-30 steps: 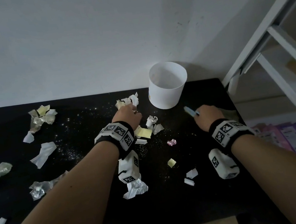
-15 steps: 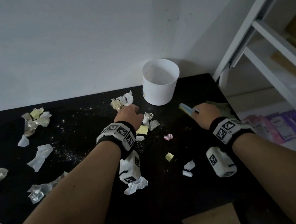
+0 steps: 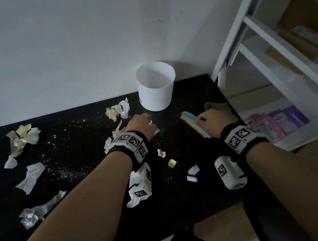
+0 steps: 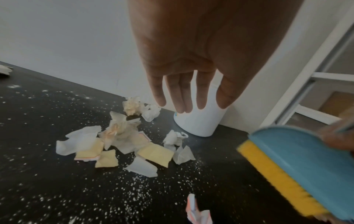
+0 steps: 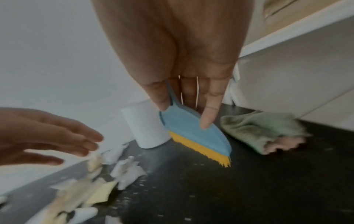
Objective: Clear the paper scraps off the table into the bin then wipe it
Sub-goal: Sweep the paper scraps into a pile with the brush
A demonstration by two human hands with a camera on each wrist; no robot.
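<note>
A white bin (image 3: 157, 87) stands upright at the back of the black table (image 3: 74, 146), against the wall. A pile of white and yellow paper scraps (image 4: 122, 144) lies just left of it. My left hand (image 3: 141, 124) hovers over that pile, fingers (image 4: 201, 97) straight and spread, holding nothing. My right hand (image 3: 208, 121) grips a blue brush with yellow bristles (image 5: 193, 133), its forefinger laid along the back. The bristles reach down to the table right of the bin. More scraps (image 3: 21, 138) lie scattered to the left.
A crumpled green cloth (image 5: 258, 128) lies at the table's back right corner, behind the brush. White crumbs (image 4: 134, 189) dot the tabletop. Small scraps (image 3: 171, 163) lie near my wrists. A white shelf frame (image 3: 268, 51) stands right of the table.
My left hand has slid a little right, toward the bin, and its fingers are now spread. The right hand has kept hold of the brush in about the same place.
</note>
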